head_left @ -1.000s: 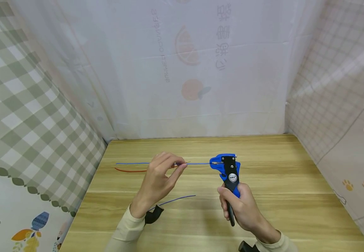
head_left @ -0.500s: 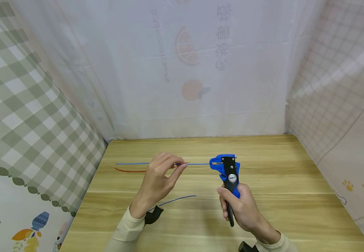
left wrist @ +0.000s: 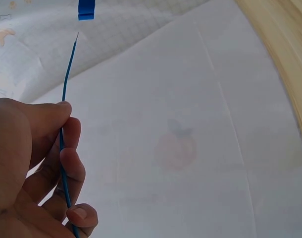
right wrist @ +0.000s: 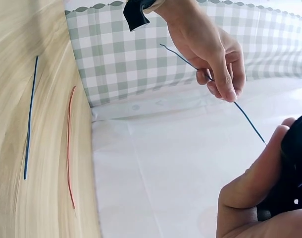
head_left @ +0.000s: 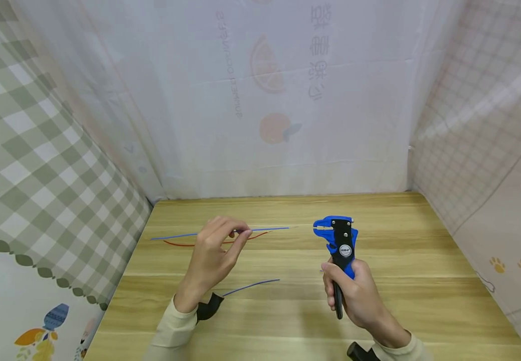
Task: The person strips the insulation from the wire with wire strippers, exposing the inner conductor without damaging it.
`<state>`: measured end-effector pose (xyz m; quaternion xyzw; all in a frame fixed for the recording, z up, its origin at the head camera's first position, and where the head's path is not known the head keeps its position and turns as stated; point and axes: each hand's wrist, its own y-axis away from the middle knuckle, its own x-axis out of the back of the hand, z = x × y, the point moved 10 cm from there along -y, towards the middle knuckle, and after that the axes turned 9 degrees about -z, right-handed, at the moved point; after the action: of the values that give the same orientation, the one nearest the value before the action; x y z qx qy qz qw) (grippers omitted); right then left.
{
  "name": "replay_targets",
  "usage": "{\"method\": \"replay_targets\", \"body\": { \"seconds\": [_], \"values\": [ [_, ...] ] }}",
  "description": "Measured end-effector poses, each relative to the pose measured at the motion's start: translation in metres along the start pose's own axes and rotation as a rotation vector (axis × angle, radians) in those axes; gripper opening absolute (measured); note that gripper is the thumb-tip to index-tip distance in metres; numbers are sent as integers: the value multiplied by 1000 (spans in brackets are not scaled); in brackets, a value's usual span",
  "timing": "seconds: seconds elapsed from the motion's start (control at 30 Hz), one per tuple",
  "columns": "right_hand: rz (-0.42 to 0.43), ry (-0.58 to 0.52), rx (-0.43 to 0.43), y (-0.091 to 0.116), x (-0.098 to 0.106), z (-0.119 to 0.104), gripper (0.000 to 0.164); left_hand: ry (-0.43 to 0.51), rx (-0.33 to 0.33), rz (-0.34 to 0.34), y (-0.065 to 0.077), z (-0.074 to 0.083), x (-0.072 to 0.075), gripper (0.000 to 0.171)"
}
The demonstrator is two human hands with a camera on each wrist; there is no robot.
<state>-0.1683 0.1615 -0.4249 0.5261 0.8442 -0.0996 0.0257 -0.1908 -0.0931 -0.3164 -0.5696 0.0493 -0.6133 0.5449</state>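
My left hand point(head_left: 212, 253) pinches a blue wire point(head_left: 269, 229) between thumb and fingertips. Thin bare metal shows at the wire's right end, also seen on the blue wire point(left wrist: 69, 72) in the left wrist view. My right hand point(head_left: 355, 291) grips the black handles of a blue-and-black wire stripper point(head_left: 343, 240), held upright with its nose toward the left. A gap separates the bare tip from the stripper. In the right wrist view the fingers point(right wrist: 250, 183) wrap the stripper, mostly cut off by the frame edge.
On the wooden table point(head_left: 265, 321) lie a red wire point(head_left: 179, 244) with a bare end, behind the left hand, and a second blue wire point(head_left: 251, 286) nearer the front. Cloth-covered walls point(head_left: 287, 175) stand at the back and both sides.
The blue wire's end has come out of the stripper's nose and now shows bare metal. My left hand has moved left with the wire; my right hand has shifted slightly right with the stripper.
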Motion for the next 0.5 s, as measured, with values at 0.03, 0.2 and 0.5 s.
{"method": "replay_targets", "body": {
  "seconds": [0.03, 0.2, 0.5],
  "values": [
    [-4, -4, -4, 0, 0, 0, 26, 2, 2, -3, 0, 0, 0, 12],
    [-11, -4, -33, 1, -1, 2, 24, 11, 16, -6, 2, -2, 0, 12],
    [13, 40, -36, 1, 1, 0, 20, 19, 39, -6, 7, -9, -2, 12]
  ]
}}
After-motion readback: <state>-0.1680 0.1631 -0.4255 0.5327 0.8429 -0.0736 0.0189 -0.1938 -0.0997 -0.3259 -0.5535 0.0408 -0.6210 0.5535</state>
